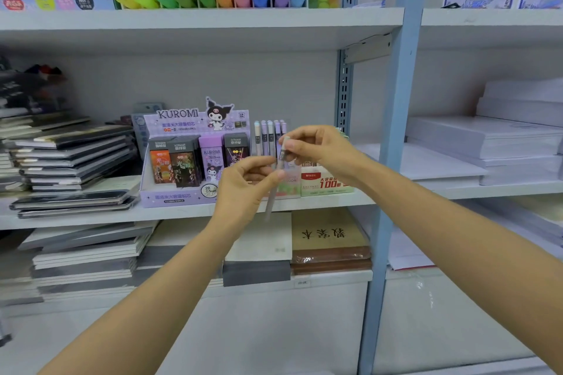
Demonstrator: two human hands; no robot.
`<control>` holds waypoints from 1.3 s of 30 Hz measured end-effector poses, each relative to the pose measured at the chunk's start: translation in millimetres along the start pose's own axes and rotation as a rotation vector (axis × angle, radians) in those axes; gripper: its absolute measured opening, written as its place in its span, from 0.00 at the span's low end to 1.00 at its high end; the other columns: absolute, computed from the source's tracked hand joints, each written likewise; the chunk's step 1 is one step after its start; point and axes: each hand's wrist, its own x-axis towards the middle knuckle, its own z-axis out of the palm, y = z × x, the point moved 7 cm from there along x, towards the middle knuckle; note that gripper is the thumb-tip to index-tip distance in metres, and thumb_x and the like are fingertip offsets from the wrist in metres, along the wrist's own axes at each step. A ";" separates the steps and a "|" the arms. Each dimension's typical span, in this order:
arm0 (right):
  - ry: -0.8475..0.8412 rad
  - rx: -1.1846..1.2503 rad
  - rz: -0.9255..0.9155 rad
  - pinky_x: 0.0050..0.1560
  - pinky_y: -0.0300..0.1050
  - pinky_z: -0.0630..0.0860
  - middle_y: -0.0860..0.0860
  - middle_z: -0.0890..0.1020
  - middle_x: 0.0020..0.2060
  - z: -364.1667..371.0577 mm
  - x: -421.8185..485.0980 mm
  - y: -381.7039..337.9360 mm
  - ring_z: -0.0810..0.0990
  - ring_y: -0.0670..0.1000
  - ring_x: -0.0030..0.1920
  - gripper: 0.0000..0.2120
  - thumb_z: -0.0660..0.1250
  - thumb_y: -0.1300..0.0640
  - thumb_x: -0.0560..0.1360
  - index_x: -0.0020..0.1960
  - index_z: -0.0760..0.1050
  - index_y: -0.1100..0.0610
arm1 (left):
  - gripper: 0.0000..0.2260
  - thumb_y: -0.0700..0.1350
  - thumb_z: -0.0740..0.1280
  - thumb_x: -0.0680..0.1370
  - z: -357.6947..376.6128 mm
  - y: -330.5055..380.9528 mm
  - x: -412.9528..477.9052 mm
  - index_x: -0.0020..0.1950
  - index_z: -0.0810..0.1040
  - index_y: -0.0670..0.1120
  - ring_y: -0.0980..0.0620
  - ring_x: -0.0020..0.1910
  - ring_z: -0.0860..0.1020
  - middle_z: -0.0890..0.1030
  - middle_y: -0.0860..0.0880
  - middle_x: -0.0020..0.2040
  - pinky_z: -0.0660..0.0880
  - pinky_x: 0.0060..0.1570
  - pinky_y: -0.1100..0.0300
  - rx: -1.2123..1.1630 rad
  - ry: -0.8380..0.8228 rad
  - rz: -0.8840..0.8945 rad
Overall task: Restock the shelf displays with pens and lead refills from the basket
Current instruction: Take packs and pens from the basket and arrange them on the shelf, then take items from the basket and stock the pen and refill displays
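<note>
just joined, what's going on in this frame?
A person is holding one pale pen with both hands in front of the middle shelf. The right hand pinches its upper end and the left hand grips the barrel lower down. The pen is not yet in a display. Just behind it stands a row of upright pens, beside the Kuromi lead refill display. No basket is in view.

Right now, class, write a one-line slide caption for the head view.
Left hand and right hand hold one pale pen before the Kuromi lead-refill display.
</note>
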 end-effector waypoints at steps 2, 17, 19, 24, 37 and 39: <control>0.027 0.053 0.015 0.46 0.38 0.80 0.53 0.84 0.43 -10.8 4.6 -0.6 0.83 0.48 0.43 0.10 0.66 0.62 0.78 0.57 0.78 0.64 | 0.12 0.45 0.73 0.74 -10.3 0.0 2.4 0.57 0.80 0.47 0.55 0.49 0.78 0.80 0.50 0.51 0.74 0.50 0.65 0.238 0.042 0.096; 0.393 -0.317 -0.070 0.50 0.40 0.80 0.55 0.81 0.46 -55.6 53.6 3.0 0.82 0.50 0.45 0.08 0.60 0.63 0.81 0.55 0.77 0.61 | 0.32 0.46 0.62 0.80 0.6 -26.6 8.8 0.79 0.50 0.47 0.51 0.78 0.50 0.53 0.50 0.79 0.53 0.75 0.51 1.120 -0.265 0.392; 0.373 -0.323 -0.073 0.48 0.36 0.79 0.57 0.81 0.46 -46.7 55.6 6.9 0.81 0.48 0.42 0.08 0.60 0.63 0.81 0.55 0.77 0.62 | 0.32 0.45 0.62 0.79 -0.2 -28.2 8.2 0.79 0.49 0.47 0.51 0.78 0.49 0.52 0.51 0.80 0.55 0.75 0.51 1.111 -0.269 0.396; 0.257 -0.373 -0.087 0.49 0.38 0.80 0.57 0.81 0.46 -19.6 67.4 3.6 0.82 0.51 0.45 0.09 0.59 0.65 0.81 0.55 0.76 0.64 | 0.32 0.42 0.64 0.78 -5.5 -27.3 5.8 0.79 0.52 0.44 0.51 0.78 0.53 0.53 0.50 0.79 0.57 0.74 0.51 1.038 -0.225 0.405; 0.168 -0.443 -0.040 0.42 0.36 0.80 0.57 0.81 0.45 0.3 84.5 11.0 0.83 0.48 0.40 0.06 0.62 0.63 0.80 0.56 0.75 0.59 | 0.31 0.44 0.63 0.79 -11.4 -28.4 7.0 0.79 0.53 0.47 0.52 0.77 0.55 0.55 0.52 0.79 0.57 0.74 0.52 1.039 -0.241 0.417; 0.194 -0.435 -0.049 0.45 0.42 0.82 0.58 0.81 0.44 2.2 85.6 13.1 0.84 0.53 0.40 0.05 0.63 0.63 0.79 0.54 0.74 0.57 | 0.32 0.44 0.63 0.79 -12.1 -29.5 6.9 0.79 0.52 0.48 0.52 0.77 0.55 0.55 0.52 0.79 0.57 0.74 0.52 1.040 -0.242 0.413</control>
